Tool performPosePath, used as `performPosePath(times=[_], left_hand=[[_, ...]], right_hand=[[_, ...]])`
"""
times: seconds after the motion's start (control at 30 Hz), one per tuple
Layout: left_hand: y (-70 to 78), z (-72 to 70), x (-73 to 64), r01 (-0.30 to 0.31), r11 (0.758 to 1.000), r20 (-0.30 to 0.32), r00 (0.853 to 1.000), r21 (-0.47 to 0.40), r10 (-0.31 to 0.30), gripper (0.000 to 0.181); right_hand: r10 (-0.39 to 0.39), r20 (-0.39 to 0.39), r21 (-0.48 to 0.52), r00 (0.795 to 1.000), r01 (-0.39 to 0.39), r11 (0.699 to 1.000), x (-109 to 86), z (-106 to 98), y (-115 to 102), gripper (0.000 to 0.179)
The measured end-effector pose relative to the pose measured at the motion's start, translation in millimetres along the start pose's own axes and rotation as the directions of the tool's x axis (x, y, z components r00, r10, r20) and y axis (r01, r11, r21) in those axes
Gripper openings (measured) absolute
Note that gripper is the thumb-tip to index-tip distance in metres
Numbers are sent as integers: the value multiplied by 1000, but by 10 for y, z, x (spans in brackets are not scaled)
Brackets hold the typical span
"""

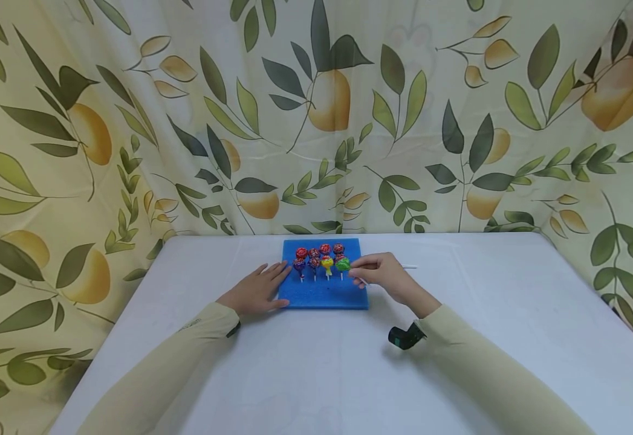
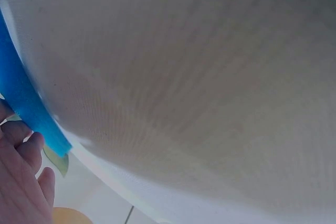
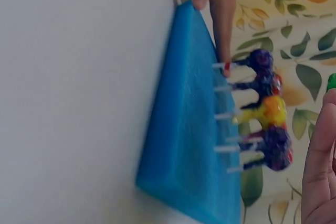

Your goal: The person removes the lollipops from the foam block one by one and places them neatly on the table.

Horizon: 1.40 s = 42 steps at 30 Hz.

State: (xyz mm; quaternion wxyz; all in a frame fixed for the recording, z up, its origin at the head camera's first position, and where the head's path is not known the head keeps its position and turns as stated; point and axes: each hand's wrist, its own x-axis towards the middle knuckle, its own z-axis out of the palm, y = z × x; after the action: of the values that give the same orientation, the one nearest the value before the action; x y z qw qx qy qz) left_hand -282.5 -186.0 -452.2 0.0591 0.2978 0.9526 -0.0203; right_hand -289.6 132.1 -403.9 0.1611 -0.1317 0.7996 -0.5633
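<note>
A blue foam block (image 1: 324, 297) lies on the table. Several wrapped lollipops stand in it on white sticks, among them a yellow lollipop (image 1: 327, 263) and a purple lollipop (image 1: 299, 266). My left hand (image 1: 259, 290) rests along the block's left side, fingers spread and fairly straight, thumb at the near corner. At the block's right side my right hand (image 1: 383, 277) pinches a green lollipop (image 1: 343, 264), whose head pokes past the fingertips beside the standing ones. Only a bit of this green head shows in the right wrist view, at the fingertips.
A white stick (image 1: 410, 266) lies on the table just beyond my right hand, its other end hidden by the hand. The white table (image 1: 316, 368) runs back to a curtain (image 1: 316, 181) printed with fruit and leaves. A black wrist camera (image 1: 405, 336) hangs under the right sleeve.
</note>
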Motion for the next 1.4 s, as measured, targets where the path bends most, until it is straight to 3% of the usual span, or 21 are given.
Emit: performPosePath(times=[0.2, 0.37, 0.73, 0.93, 1.13, 1.4], left_hand=[[-2, 4, -2, 10, 1000, 13, 1000, 8, -10, 84], [0, 5, -6, 10, 1000, 10, 1000, -1, -10, 84], [16, -16, -23, 4, 1000, 4, 1000, -15, -4, 83], [11, 0, -15, -4, 1000, -1, 1000, -17, 4, 83], [12, 1, -20, -9, 1000, -4, 1000, -15, 9, 82], [24, -20, -13, -8, 1000, 1, 1000, -5, 8, 82]], right_hand=[[37, -80, -94, 996, -45, 995, -56, -259, 12, 35], [69, -90, -111, 994, -79, 991, -82, -503, 89, 35], [183, -26, 33, 983, -182, 983, -110, -897, 357, 44], [249, 41, 93, 968, -252, 963, -98, -972, 480, 46], [255, 106, 157, 961, -269, 950, -59, -970, 576, 37], [267, 137, 188, 954, -290, 938, 4, -930, 628, 32]])
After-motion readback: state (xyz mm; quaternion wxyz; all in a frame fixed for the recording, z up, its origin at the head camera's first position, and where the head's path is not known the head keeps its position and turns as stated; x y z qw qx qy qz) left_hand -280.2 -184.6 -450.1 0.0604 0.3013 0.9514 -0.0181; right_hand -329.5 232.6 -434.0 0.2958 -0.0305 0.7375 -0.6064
